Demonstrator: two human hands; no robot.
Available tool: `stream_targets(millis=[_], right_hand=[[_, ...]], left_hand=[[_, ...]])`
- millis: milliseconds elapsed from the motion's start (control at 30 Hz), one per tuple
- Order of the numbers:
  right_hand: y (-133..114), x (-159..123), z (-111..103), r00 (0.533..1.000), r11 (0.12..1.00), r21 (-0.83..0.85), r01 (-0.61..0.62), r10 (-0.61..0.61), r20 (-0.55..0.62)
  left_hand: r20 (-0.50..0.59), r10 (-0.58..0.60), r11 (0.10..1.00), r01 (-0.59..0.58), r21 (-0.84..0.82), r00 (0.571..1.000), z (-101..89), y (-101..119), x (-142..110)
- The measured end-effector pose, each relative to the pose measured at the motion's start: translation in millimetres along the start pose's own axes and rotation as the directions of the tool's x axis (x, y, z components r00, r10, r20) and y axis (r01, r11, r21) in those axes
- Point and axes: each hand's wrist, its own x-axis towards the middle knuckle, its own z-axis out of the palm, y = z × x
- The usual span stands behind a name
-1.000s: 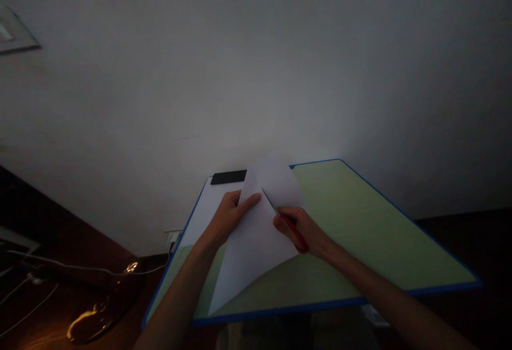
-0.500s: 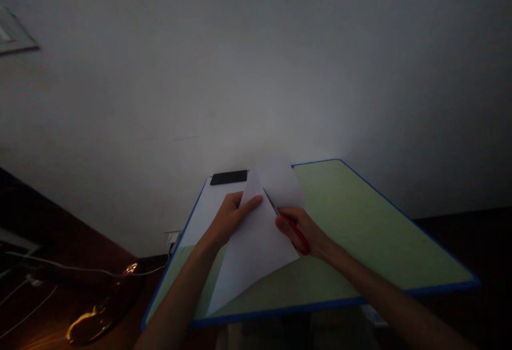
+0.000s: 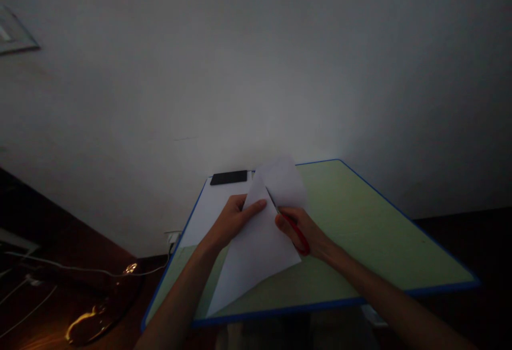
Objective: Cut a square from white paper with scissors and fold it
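Note:
A sheet of white paper (image 3: pixel 256 256) is held above the table, partly slit from its right side. My left hand (image 3: pixel 236 216) grips the sheet's left edge, thumb on top and fingers hidden beneath. Closed around the red handles of a pair of scissors (image 3: pixel 296 232), my right hand (image 3: pixel 310 232) is at the sheet's right side. The narrow blades point up and left into the slit, and the flap beyond them curls upward. How far apart the blades stand is hard to tell in the dim light.
The light green table (image 3: pixel 352 222) has a blue edge and stands against a grey wall (image 3: pixel 256 72). A black flat object (image 3: pixel 229 177) lies on another white sheet (image 3: pixel 204 206) at the back left. White cables (image 3: pixel 100 271) run to a wall socket (image 3: pixel 173 238) on the left.
The paper and my left hand have shifted slightly to the right. My right hand and the scissors stay nearly in place, with less of the blades showing.

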Motion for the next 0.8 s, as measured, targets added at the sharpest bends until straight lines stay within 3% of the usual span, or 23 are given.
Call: stream_targets(millis=[800], right_hand=[[-4.0, 1.7, 4.4, 0.999, 0.991, 0.125, -0.042, 0.043, -0.007]], left_hand=[[0.032, 0.006, 1.000, -0.006, 0.010, 0.999, 3.0, -1.0, -0.3]])
